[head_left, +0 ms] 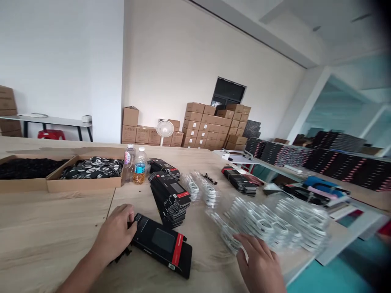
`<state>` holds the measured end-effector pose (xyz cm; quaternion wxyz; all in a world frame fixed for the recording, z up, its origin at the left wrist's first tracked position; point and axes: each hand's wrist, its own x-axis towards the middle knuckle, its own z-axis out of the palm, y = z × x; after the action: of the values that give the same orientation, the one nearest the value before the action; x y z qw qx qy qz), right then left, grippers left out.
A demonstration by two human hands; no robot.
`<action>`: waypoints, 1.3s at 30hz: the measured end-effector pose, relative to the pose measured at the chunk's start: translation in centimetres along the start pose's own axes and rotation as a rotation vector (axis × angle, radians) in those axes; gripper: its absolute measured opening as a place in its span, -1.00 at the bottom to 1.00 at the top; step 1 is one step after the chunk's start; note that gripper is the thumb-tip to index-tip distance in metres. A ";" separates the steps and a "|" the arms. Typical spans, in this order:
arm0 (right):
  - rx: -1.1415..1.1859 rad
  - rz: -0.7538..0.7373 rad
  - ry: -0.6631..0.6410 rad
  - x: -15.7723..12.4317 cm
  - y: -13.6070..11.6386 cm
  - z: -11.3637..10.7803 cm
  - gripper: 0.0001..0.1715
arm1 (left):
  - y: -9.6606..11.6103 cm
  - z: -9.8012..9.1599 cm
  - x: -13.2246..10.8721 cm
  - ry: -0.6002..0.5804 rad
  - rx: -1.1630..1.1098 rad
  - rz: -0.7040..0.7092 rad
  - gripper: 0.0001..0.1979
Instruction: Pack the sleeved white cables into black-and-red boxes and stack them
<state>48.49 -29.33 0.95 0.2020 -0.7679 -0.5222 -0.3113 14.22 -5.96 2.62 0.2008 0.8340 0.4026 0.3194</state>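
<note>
Pinching a black box [157, 238] at its left end, the left hand [117, 228] appears closed on it; the right hand [259, 260], well apart, touches a bagged white cable [227, 236], its grip unclear. The slick bag could slip if held loosely, or drag overlapping cables [259, 219]. The box's open flap [186, 260] might crease if pressed. The box lies near three o'clock of the left hand, nine of the right. At its twelve, a fanned box stack [171, 197] could topple if bumped.
</note>
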 end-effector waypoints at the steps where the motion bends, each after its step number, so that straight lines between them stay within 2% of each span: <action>1: -0.103 -0.021 -0.018 -0.9 1.3 -0.3 -0.60 | 0.2 0.2 -0.2 -0.019 0.029 0.099 -0.80; 4: -0.239 -0.080 -0.105 -2.4 2.9 -0.6 -0.48 | 0.9 1.2 -0.9 -0.200 0.085 0.317 -0.23; 5: -0.227 -0.092 -0.135 -2.4 2.6 -0.7 -0.46 | 1.2 1.7 -1.1 -0.283 0.121 0.334 -0.11; 7: -0.127 -0.107 -0.197 -2.1 1.3 -1.3 -0.42 | 1.8 2.4 -1.2 -0.401 0.185 0.305 -0.02; 9: 0.038 -0.133 -0.295 -1.1 -0.4 -2.5 -0.41 | 2.3 2.7 -1.2 -0.413 0.218 0.271 -0.04; 11: 0.164 -0.170 -0.399 0.4 -1.5 -3.8 -0.38 | 2.6 2.5 -1.2 -0.370 0.221 0.269 -0.08; 13: 0.168 -0.209 -0.469 2.3 -1.6 -4.9 -0.28 | 2.5 2.1 -1.1 -0.320 0.212 0.284 -0.10; 15: 0.059 -0.252 -0.515 4.5 -1.0 -5.3 -0.12 | 2.2 1.5 -1.2 -0.266 0.187 0.299 -0.10; 18: -0.111 -0.381 -0.619 7.4 -0.2 -4.5 0.08 | 1.8 0.9 -1.1 -0.180 0.124 0.295 -0.14; 21: -0.143 -0.564 -0.729 9.3 -0.8 -3.0 0.17 | 1.6 0.5 -0.9 -0.147 0.089 0.298 -0.21; 24: -0.102 -0.687 -0.771 10.5 -1.9 -2.3 0.01 | 1.5 0.2 -0.8 -0.130 0.094 0.318 -0.21; 27: -0.016 -0.636 -0.763 11.8 -2.0 -3.0 -0.15 | 1.2 -0.1 -0.8 -0.112 0.126 0.282 -0.18; 31: 0.243 -0.400 -0.735 13.3 -1.5 -5.0 -0.18 | 1.0 -0.1 -0.9 -0.090 0.147 0.212 -0.20; 33: 0.292 -0.291 -0.685 13.7 -2.0 -5.8 -0.22 | 1.3 0.0 -0.9 -0.080 0.153 0.202 -0.22; 35: 0.248 -0.254 -0.633 13.7 -3.0 -6.0 -0.21 | 1.7 0.2 -1.1 -0.074 0.150 0.208 -0.23; 39: -0.017 -0.338 -0.578 13.6 -5.6 -5.9 -0.13 | 2.5 0.8 -1.4 -0.068 0.111 0.219 -0.25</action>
<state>45.30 -21.75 14.49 -0.0152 -0.7286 -0.6752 -0.1142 15.43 -8.65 3.02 0.1317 0.8932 0.3190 0.2884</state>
